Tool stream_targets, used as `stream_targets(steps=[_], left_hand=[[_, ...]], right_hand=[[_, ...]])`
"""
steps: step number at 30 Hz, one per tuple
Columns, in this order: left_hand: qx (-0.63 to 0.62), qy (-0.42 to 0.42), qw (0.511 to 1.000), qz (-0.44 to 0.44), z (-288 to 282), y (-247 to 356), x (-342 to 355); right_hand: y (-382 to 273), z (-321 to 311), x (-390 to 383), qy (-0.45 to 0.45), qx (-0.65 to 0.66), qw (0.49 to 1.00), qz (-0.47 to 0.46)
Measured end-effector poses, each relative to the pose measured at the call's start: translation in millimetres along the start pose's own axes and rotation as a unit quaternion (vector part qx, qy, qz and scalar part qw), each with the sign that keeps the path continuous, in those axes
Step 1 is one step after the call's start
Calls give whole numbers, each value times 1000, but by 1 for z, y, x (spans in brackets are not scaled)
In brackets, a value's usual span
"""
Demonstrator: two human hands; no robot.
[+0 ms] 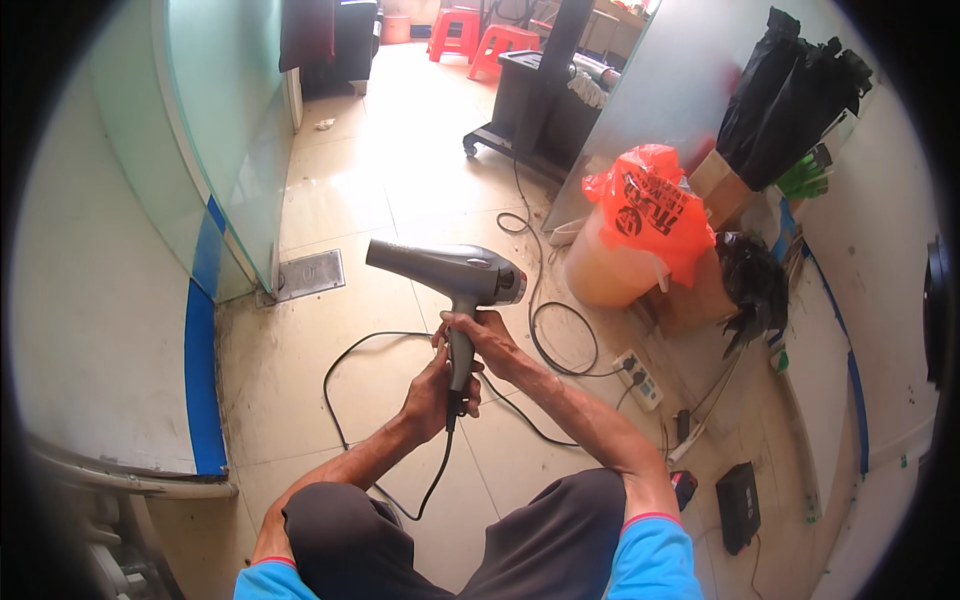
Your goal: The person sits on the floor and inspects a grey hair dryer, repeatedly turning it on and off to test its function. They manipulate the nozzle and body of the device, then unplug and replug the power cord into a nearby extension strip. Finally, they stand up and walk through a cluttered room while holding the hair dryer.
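A grey hair dryer (430,268) is held up in front of my knees, its nozzle pointing left and its round rear end to the right. My left hand (430,393) wraps the lower handle, close to where the black cord (440,475) comes out. Higher up, just under the dryer's body, my right hand (487,338) grips the same handle from the right. The cord loops down toward my knees and across the tiled floor. Parts of the fingers are hidden behind the handle.
A white power strip (638,380) with black plugs lies on the floor to the right. Behind it stands a bucket (605,262) topped by a red plastic bag (650,210). A black box (738,508) lies near my right knee. A glass door (225,130) stands left; red stools (455,33) are far off.
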State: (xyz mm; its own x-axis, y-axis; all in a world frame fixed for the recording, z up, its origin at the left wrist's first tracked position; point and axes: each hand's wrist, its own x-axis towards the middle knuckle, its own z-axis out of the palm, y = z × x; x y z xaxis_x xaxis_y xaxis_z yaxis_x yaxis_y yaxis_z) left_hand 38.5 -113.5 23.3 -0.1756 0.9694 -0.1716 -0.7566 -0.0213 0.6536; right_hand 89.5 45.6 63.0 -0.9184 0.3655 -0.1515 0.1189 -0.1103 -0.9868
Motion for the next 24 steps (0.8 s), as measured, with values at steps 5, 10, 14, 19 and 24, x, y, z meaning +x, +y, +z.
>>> stream_targets(steps=[5,10,14,19,24], left_hand=[[-6,8,1000,-3,0,-1,1],[-17,1,1000,-10,-4,-4,2],[-25,-10,1000,-15,-4,-4,1],[-27,-10,999,-14,-5,-3,3],[-56,-24,998,-3,-11,-9,5]], right_hand=[[-2,0,-1,-2,-12,1000,-10],[-1,0,-2,3,-5,1000,1],[0,-1,-2,-2,4,1000,5],[3,-1,1,-1,4,1000,7],[-3,0,-2,0,-30,1000,2]])
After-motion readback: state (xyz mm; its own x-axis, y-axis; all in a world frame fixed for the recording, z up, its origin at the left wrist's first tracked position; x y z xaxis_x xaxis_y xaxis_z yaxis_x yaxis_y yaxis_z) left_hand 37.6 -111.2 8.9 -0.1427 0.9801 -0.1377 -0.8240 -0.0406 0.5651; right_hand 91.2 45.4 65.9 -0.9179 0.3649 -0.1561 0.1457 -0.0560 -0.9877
